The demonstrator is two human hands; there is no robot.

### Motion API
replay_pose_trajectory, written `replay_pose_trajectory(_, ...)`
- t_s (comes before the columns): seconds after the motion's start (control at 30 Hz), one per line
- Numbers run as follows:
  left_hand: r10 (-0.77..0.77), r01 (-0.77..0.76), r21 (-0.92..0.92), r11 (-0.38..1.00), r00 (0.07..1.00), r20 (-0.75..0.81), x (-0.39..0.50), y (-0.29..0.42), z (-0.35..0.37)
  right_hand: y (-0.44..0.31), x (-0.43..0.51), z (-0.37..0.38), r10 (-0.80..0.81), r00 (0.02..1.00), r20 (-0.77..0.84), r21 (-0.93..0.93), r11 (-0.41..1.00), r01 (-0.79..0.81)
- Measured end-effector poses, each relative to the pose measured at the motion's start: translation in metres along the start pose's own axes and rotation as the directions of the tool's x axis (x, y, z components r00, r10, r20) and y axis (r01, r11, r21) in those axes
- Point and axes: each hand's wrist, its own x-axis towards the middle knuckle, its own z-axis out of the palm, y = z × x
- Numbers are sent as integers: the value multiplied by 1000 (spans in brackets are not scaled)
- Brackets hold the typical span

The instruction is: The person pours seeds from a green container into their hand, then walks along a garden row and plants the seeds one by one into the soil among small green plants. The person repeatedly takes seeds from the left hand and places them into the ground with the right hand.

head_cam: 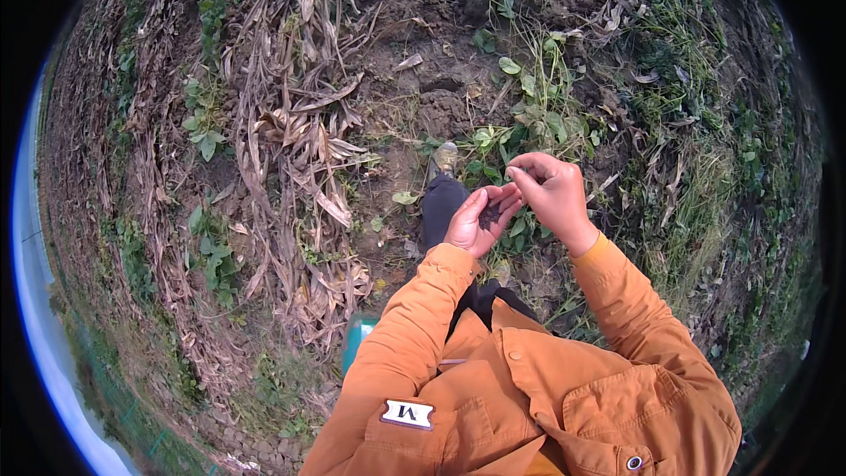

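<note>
My left hand point(470, 223) is cupped with its palm up and holds a small heap of dark grains point(489, 216), which look like seeds. Just to its right, my right hand point(554, 193) hovers with thumb and forefinger drawn together near the left fingertips. Whether anything sits in that pinch is too small to tell. Beneath the hands are a dark trouser leg point(439, 208) and a muddy shoe point(445, 157) on bare soil.
Dry maize stalks and leaves point(291, 125) lie in a long row on the left. Green leafy plants point(548, 112) grow ahead and to the right among grass point(700, 192). A green container point(357, 337) shows partly behind my left sleeve point(410, 317).
</note>
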Motion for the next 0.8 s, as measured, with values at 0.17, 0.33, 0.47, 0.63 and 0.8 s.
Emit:
replay_pose_trajectory(0.17,8,-7,19,1000,999,-48,17,65,-9,37,140,51,-61,985,-162,-286,958,13)
replay_pose_trajectory(0.33,38,-36,29,999,997,-65,22,84,-10,49,169,57,-18,974,-227,-189,982,-25)
replay_pose_trajectory(0.47,19,-17,27,999,998,-65,27,69,-3,25,100,28,97,976,-193,33,995,-92)
replay_pose_trajectory(0.63,-55,56,-44,998,998,12,31,21,9,-4,-5,0,-45,999,-21,-160,986,41)
replay_pose_trajectory(0.8,-80,81,63,995,997,-14,27,-38,25,3,-64,-12,-160,987,7,-542,829,138)
